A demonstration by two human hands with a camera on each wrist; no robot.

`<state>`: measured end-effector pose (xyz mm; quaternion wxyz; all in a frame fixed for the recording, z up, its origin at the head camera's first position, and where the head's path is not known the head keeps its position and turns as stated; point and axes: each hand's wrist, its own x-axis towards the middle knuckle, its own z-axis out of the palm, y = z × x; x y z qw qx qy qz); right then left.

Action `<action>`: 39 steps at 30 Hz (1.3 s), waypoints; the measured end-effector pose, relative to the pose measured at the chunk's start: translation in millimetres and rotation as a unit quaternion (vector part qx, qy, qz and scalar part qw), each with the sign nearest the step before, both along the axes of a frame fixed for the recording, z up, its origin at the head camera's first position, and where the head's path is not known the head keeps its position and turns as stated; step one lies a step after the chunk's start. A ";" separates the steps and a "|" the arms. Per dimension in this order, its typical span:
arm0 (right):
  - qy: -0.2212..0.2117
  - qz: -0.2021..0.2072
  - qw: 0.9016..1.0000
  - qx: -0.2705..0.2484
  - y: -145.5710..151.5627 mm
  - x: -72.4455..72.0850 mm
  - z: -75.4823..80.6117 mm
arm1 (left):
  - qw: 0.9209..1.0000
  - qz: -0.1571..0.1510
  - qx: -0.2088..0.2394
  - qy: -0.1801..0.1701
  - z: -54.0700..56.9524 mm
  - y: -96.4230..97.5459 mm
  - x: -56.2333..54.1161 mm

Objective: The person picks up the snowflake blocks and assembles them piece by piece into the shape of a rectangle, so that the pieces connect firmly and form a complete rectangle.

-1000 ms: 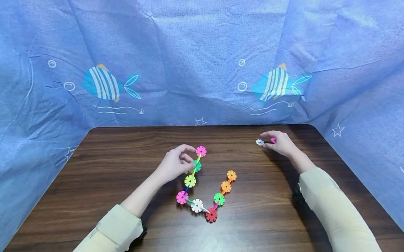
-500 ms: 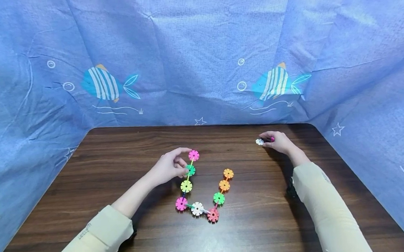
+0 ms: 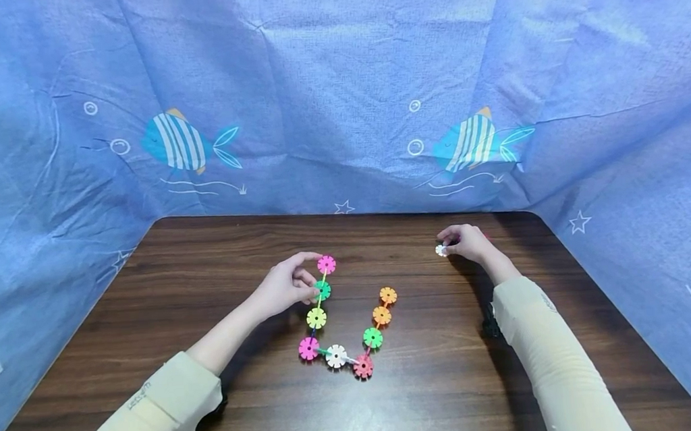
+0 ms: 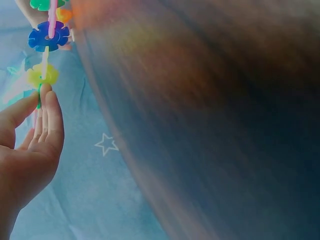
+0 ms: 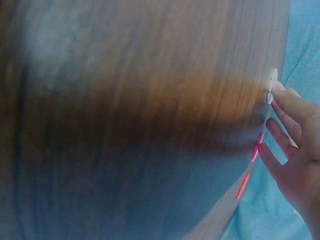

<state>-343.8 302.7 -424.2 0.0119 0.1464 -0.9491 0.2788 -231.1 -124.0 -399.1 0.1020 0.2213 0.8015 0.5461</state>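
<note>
In the head view a chain of interlocking plastic snowflake discs forms a U shape. My left hand pinches a green snowflake disc near the chain's far left end. Beyond that disc is a pink end disc, close to the index fingertip. The chain's other arm ends in an orange disc, above a red one at the bend. At the far right my right hand holds a loose white snowflake disc at its fingertips. The right wrist view shows this white disc nearly edge-on.
A brown wood-grain table bears everything. Under the right hand's other fingers lies a pink disc, with an orange-red one near it. A blue fish-print cloth hangs behind the table and along its sides.
My left hand has shifted a little left and towards me, drawing the chain's left arm along. My right hand has moved slightly left, and the white disc has shifted left and nearer with it.
</note>
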 end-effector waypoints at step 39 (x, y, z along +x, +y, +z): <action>0.116 0.037 0.990 -0.076 -60.9 39.4 42.1 | 0.998 0.043 0.017 -0.049 1.3 38.4 1.8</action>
